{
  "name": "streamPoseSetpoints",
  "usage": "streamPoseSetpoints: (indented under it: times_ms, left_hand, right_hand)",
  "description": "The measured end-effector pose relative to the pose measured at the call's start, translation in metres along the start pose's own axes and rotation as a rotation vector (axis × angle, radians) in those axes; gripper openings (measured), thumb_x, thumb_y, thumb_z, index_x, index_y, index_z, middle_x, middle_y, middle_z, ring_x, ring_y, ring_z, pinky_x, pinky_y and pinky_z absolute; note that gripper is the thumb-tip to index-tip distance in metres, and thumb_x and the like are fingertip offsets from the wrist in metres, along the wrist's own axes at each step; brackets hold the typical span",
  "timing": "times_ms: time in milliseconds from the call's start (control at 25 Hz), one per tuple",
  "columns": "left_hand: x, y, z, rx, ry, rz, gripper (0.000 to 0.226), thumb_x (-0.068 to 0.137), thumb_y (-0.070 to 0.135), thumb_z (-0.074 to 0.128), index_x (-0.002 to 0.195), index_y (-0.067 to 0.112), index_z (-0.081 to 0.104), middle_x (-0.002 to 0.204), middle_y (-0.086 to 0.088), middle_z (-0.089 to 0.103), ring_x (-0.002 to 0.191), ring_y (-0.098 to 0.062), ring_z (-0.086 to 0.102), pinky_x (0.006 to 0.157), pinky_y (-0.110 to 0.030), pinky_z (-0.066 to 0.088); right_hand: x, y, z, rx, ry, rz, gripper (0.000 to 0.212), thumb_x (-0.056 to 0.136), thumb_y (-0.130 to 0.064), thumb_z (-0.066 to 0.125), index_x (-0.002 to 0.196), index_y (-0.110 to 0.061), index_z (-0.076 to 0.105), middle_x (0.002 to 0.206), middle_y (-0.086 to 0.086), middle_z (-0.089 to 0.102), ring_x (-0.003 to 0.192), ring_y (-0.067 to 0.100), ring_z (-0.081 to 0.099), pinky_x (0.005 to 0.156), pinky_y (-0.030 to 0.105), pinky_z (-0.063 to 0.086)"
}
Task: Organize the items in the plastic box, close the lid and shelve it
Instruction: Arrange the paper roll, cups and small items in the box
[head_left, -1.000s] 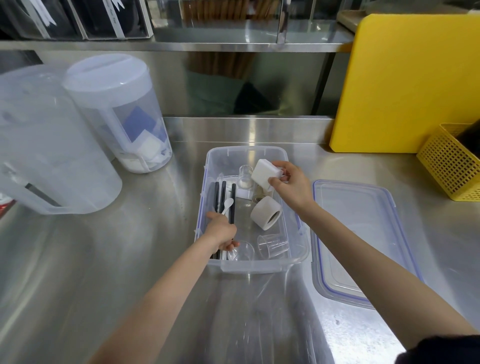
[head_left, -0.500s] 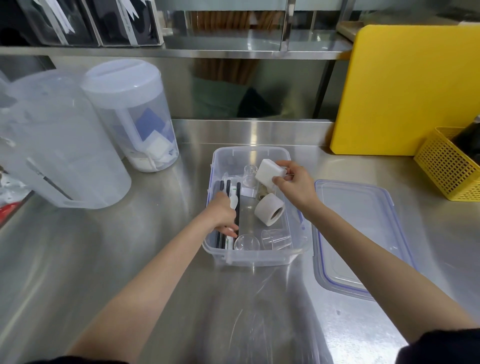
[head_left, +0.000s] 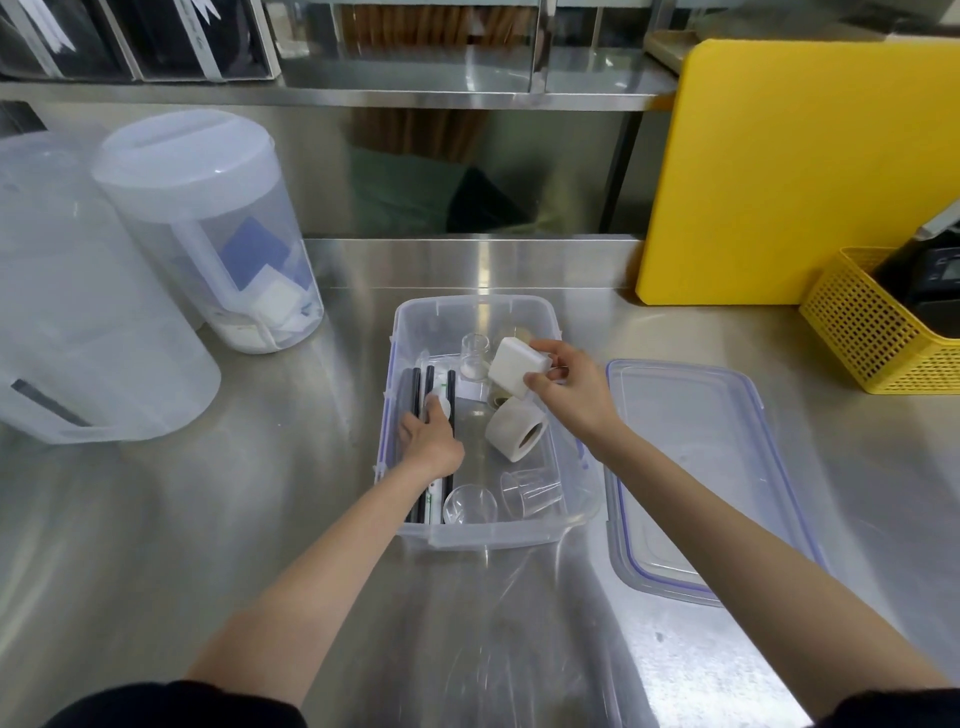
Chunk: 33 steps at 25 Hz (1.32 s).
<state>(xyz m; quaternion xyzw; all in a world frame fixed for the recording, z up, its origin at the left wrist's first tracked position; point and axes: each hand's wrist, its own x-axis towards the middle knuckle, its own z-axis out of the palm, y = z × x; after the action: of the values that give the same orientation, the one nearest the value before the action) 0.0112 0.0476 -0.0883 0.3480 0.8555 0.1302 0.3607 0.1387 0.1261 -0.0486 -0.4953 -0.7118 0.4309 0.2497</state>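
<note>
A clear plastic box (head_left: 498, 535) stands open on the steel counter. Inside lie black straws (head_left: 415, 387), a white spoon (head_left: 441, 408), a white tape roll (head_left: 517, 431) and three clear cups (head_left: 530, 491). My left hand (head_left: 431, 444) rests inside the box on the straws and spoon, fingers curled over them. My right hand (head_left: 571, 392) holds a white block (head_left: 514, 366) above the box's far right part. The clear lid (head_left: 701, 467) with blue trim lies flat to the right of the box.
Two large translucent pitchers (head_left: 208, 228) stand at the left. A yellow cutting board (head_left: 810, 171) leans at the back right, with a yellow mesh basket (head_left: 867, 332) beside it. A steel shelf (head_left: 467, 88) runs along the back.
My left hand has slid farther into the box along the straws. My right hand keeps the white block in nearly the same spot. The camera has come closer.
</note>
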Motion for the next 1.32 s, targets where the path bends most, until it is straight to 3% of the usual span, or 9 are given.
streamPoseSetpoints:
  times_ms: [400, 520, 680, 760, 840, 1000, 1160, 1320]
  left_hand:
    - [0.002, 0.0, 0.005, 0.085, -0.018, -0.013, 0.049, 0.092, 0.009, 0.039, 0.138, -0.003, 0.026, 0.152, -0.02, 0.01, 0.141, -0.035, 0.011, 0.115, -0.039, 0.019]
    - [0.0, 0.005, -0.007, -0.128, 0.037, 0.153, 0.049, 0.094, 0.019, 0.044, 0.139, 0.001, 0.032, 0.152, -0.016, 0.026, 0.138, -0.03, 0.028, 0.11, -0.035, 0.028]
    - [-0.008, 0.012, -0.023, -0.518, -0.071, 0.283, 0.058, 0.09, 0.025, 0.056, 0.141, 0.01, 0.034, 0.133, 0.0, 0.047, 0.118, -0.011, 0.046, 0.101, -0.024, 0.034]
    - [-0.007, 0.01, -0.024, -0.584, -0.06, 0.31, 0.059, 0.088, 0.022, 0.06, 0.14, 0.01, 0.036, 0.128, 0.001, 0.05, 0.113, -0.014, 0.05, 0.106, -0.029, 0.038]
    - [-0.005, 0.006, -0.023, -0.595, -0.013, 0.32, 0.058, 0.086, 0.017, 0.063, 0.138, 0.01, 0.038, 0.132, -0.008, 0.052, 0.112, -0.021, 0.054, 0.106, -0.036, 0.042]
    - [-0.006, -0.002, -0.026, -0.362, 0.057, 0.388, 0.053, 0.083, 0.014, 0.066, 0.132, 0.012, 0.046, 0.125, -0.007, 0.053, 0.098, -0.017, 0.051, 0.088, -0.023, 0.04]
    - [-0.003, -0.009, -0.024, -0.048, 0.095, 0.48, 0.043, 0.079, 0.011, 0.069, 0.12, 0.008, 0.055, 0.118, -0.008, 0.052, 0.111, -0.024, 0.054, 0.076, -0.011, 0.03]
    - [0.002, -0.012, -0.013, 0.103, 0.047, 0.478, 0.043, 0.084, 0.012, 0.063, 0.124, 0.007, 0.05, 0.126, -0.011, 0.048, 0.115, -0.023, 0.051, 0.083, -0.017, 0.032]
  right_hand:
    - [-0.004, 0.006, 0.003, -0.037, -0.035, 0.012, 0.042, 0.087, -0.011, 0.057, 0.129, -0.012, 0.051, 0.127, 0.016, 0.049, 0.094, 0.016, 0.049, 0.09, 0.03, 0.047]
    - [-0.006, 0.007, 0.004, -0.012, -0.038, 0.015, 0.041, 0.087, -0.011, 0.057, 0.128, -0.014, 0.053, 0.127, 0.014, 0.051, 0.094, 0.016, 0.05, 0.086, 0.029, 0.045]
    - [-0.011, 0.008, 0.01, 0.082, -0.081, 0.046, 0.039, 0.086, -0.011, 0.058, 0.125, -0.017, 0.054, 0.116, 0.008, 0.055, 0.092, 0.015, 0.051, 0.072, 0.022, 0.048]
    - [-0.015, 0.007, 0.013, 0.133, -0.122, 0.052, 0.037, 0.086, -0.011, 0.058, 0.123, -0.017, 0.054, 0.107, 0.003, 0.053, 0.092, 0.015, 0.051, 0.061, 0.017, 0.047]
    - [-0.018, 0.007, 0.016, 0.151, -0.148, 0.05, 0.037, 0.087, -0.01, 0.058, 0.122, -0.016, 0.053, 0.103, 0.0, 0.052, 0.092, 0.014, 0.051, 0.065, 0.02, 0.045]
    - [-0.019, 0.009, 0.02, -0.01, -0.262, -0.009, 0.05, 0.088, -0.011, 0.058, 0.136, -0.013, 0.041, 0.111, 0.004, 0.056, 0.097, 0.015, 0.054, 0.082, 0.023, 0.044]
    - [-0.016, 0.009, 0.025, -0.213, -0.285, -0.182, 0.05, 0.087, -0.012, 0.06, 0.135, -0.011, 0.044, 0.122, 0.012, 0.061, 0.11, 0.023, 0.059, 0.096, 0.029, 0.048]
    - [-0.014, 0.015, 0.034, -0.446, -0.378, -0.264, 0.04, 0.086, -0.007, 0.058, 0.125, -0.008, 0.053, 0.12, 0.013, 0.06, 0.112, 0.025, 0.056, 0.094, 0.034, 0.047]
